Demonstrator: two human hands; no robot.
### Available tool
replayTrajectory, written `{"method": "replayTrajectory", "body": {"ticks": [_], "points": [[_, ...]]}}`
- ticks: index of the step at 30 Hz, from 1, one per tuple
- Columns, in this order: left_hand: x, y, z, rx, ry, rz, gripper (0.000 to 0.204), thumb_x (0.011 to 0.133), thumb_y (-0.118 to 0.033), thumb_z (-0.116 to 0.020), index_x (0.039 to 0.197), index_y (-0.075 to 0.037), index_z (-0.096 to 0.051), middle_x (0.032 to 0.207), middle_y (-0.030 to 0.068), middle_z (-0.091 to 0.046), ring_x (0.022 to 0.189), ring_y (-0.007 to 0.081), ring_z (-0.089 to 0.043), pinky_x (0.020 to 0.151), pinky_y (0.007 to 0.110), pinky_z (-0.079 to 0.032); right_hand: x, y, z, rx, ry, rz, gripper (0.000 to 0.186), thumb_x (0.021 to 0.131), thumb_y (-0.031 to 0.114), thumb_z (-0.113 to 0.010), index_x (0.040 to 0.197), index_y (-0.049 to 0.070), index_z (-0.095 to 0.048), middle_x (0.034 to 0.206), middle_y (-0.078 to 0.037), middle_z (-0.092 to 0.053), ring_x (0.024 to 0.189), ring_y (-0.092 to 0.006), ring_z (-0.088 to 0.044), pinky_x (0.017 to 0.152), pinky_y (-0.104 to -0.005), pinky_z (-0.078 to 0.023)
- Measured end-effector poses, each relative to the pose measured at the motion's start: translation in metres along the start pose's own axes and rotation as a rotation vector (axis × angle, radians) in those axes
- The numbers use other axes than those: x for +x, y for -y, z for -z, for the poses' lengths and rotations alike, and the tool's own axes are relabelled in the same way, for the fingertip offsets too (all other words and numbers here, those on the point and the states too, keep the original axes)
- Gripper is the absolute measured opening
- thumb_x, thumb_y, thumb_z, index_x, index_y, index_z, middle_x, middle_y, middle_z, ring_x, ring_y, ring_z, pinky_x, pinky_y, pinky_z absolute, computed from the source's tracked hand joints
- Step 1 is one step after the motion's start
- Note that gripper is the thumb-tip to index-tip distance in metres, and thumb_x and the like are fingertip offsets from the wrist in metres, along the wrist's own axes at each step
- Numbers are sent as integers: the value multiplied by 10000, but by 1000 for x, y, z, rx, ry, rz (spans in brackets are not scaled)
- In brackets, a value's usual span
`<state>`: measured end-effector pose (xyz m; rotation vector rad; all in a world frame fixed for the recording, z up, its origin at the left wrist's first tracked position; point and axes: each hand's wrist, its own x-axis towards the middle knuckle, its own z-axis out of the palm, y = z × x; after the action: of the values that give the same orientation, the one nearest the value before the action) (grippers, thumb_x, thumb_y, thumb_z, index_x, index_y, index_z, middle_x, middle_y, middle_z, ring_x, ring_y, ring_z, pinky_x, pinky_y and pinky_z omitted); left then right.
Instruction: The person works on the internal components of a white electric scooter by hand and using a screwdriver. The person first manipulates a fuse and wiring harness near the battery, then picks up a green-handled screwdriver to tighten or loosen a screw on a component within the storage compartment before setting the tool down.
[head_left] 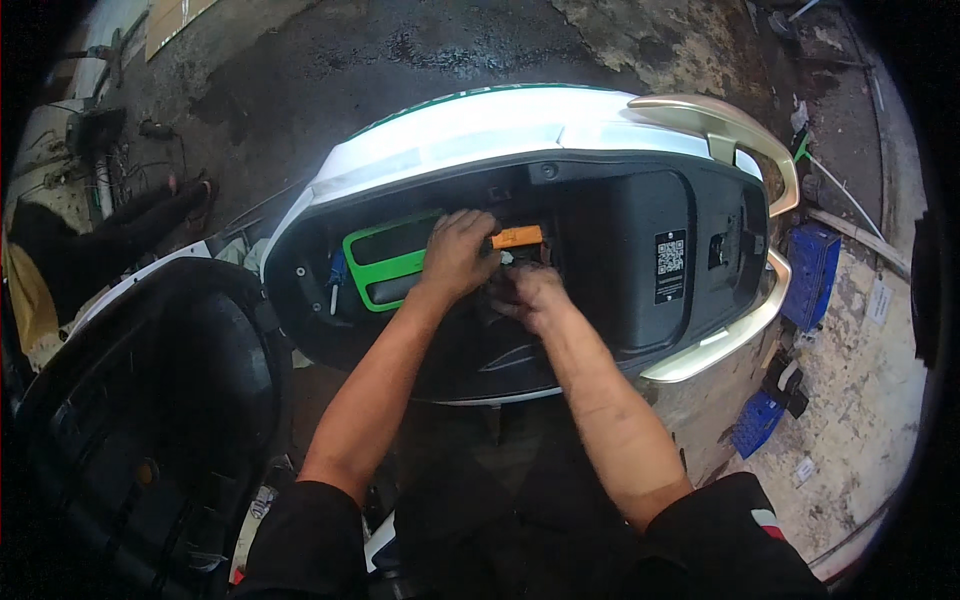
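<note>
at the far left a person in dark clothes (pixel 60 215) sits low near the stained dark floor (pixel 330 75), and the raised black seat (pixel 150 430) leans toward me. right of it opens the white scooter's black storage compartment (pixel 625 235), a screwdriver (pixel 337 280) with a blue handle by its left end, then a green-framed dark object (pixel 382 272). my left hand (pixel 458 258) bends over that object's right side, fingers curled narrow; i can't tell if they grip anything. the orange block (pixel 517 237) sits mid-compartment, just right of those fingertips. below it my right hand (pixel 528 295) reaches down, fingers bunched, their hold hidden. both forearms cross the near rim. rightward, smooth black liner stretches between my right hand and a black label (pixel 670 267); beyond the gold grab rails (pixel 790 170), blue baskets (pixel 810 275) stand on the pale, blotchy floor.
</note>
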<state>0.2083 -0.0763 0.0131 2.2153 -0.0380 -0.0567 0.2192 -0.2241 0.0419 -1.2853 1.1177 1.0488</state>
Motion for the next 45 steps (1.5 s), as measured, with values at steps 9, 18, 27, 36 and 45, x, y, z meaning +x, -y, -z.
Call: {"method": "replayTrajectory", "body": {"ticks": [9, 18, 27, 36, 45], "points": [[-6, -22, 8, 78, 90, 161, 290, 722, -179, -715, 976, -82, -614, 945, 105, -640, 969, 308, -621, 844, 476, -405, 4, 4, -23, 638, -177, 168, 235, 927, 63, -521, 1150, 40, -594, 1025, -88, -635, 905, -241, -645, 789, -402, -554], [11, -40, -1, 337, 281, 272, 193, 831, -256, -689, 951, -105, -697, 947, 85, -676, 937, 293, -648, 835, 461, -389, 0, 31, 36, -684, -114, 438, 366, 891, 111, -546, 1221, -37, -597, 1124, -196, -643, 1006, -332, -623, 908, -453, -493], [-8, -32, -4, 215, 202, 253, 306, 772, -208, -758, 1040, -115, -642, 967, 91, -637, 977, 296, -626, 848, 461, -378, -56, 61, 27, -1222, -115, 983, 403, 881, 46, -508, 1246, -125, -522, 1186, -332, -586, 1126, -484, -559, 999, -489, -446], [-28, -18, -39, 160, -175, 216, 452, 616, -86, -811, 981, -77, -545, 991, 122, -541, 927, 347, -568, 858, 467, -364, -18, 93, -30, -1809, -198, 498, 250, 849, 172, -644, 1016, 4, -722, 1077, -234, -689, 1050, -391, -655, 895, -455, -534], [-28, -19, -37, 310, -208, 169, 329, 675, -162, -762, 931, -83, -572, 941, 117, -526, 870, 306, -580, 771, 430, -395, -11, 94, -44, -1986, -128, 333, 358, 899, 314, -601, 1111, 51, -720, 1174, -185, -683, 1136, -330, -646, 931, -421, -531]]}}
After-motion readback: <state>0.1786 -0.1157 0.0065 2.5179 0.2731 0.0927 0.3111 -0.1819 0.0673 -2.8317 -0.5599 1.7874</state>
